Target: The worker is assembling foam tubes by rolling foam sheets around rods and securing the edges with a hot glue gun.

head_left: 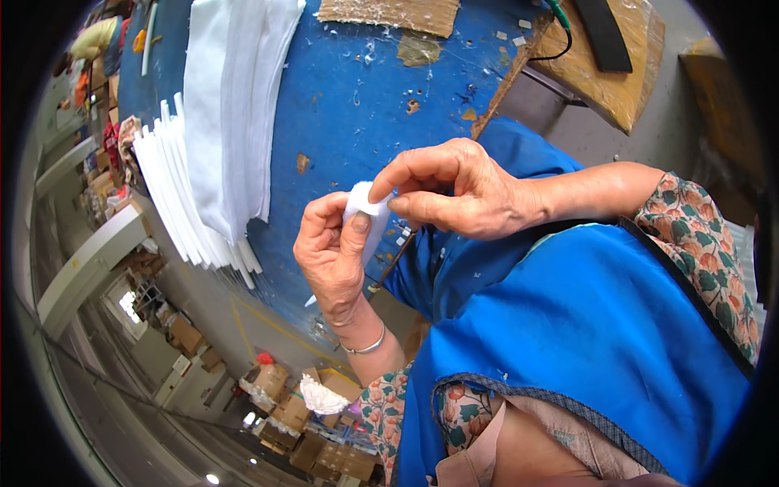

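Observation:
My left hand (331, 258) is closed round a soft white fabric roll (375, 230), its thumb pressed along the near side. The roll stands tilted above the edge of the blue table (341, 105). My right hand (475, 193) reaches in from the right. Its index finger and thumb pinch the upper end of the roll, where a small flap shows. Part of the roll is hidden behind the left fingers. Left of both hands lie a stack of flat white cloth pieces (235, 114) and several thin white tubes (169, 183) side by side.
Cardboard (389, 15) and lint lie at the table's far side. A wrapped board (621, 61) with a dark strip (602, 32) stands beyond the right edge, near a black cable (564, 50). A blue apron (576, 333) covers my lap. Boxes (292, 410) fill the floor at lower left.

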{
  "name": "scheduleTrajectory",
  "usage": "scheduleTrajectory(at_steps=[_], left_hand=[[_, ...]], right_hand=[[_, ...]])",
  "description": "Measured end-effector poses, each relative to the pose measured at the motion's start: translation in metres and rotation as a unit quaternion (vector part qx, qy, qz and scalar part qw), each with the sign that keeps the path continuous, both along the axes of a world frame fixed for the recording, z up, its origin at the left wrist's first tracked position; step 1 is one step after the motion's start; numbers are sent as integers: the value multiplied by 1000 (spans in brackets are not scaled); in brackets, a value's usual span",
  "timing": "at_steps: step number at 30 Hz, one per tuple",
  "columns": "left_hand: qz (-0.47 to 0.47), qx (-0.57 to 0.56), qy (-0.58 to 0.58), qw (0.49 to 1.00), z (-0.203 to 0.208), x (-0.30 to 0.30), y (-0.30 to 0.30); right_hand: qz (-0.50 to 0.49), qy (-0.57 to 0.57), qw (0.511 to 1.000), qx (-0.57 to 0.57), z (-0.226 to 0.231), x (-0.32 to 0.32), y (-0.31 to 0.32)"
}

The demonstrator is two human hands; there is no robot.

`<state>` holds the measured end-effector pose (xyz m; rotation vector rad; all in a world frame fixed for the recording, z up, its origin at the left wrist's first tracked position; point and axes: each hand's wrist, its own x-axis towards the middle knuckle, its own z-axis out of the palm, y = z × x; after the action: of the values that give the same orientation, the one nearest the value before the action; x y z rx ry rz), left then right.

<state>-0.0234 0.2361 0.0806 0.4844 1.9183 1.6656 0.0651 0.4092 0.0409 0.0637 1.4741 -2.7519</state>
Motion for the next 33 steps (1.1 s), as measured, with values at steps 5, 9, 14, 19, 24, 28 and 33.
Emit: scheduleTrajectory(at_steps=[5, 9, 14, 19, 24, 28, 33], left_hand=[[6, -2, 9, 1000, 0, -2, 0], [7, -7, 14, 1000, 1, -3, 4], [2, -17, 16, 1000, 0, -6, 5], [19, -44, 17, 999, -5, -13, 5], [22, -49, 1, 999, -13, -22, 10], [12, -53, 1, 998, -20, -29, 13], [4, -67, 1, 998, -27, -38, 16]], right_hand=[[-1, -31, 999, -32, 2, -2, 0], [-25, -28, 999, -26, 4, -5, -2], [-93, 35, 991, 91, -10, -14, -4], [-181, 9, 970, 162, -10, -29, 11], [-87, 11, 965, 249, -14, -28, 6], [-114, 41, 939, 321, -19, -37, 3], [-112, 40, 936, 331, -22, -54, 4]])
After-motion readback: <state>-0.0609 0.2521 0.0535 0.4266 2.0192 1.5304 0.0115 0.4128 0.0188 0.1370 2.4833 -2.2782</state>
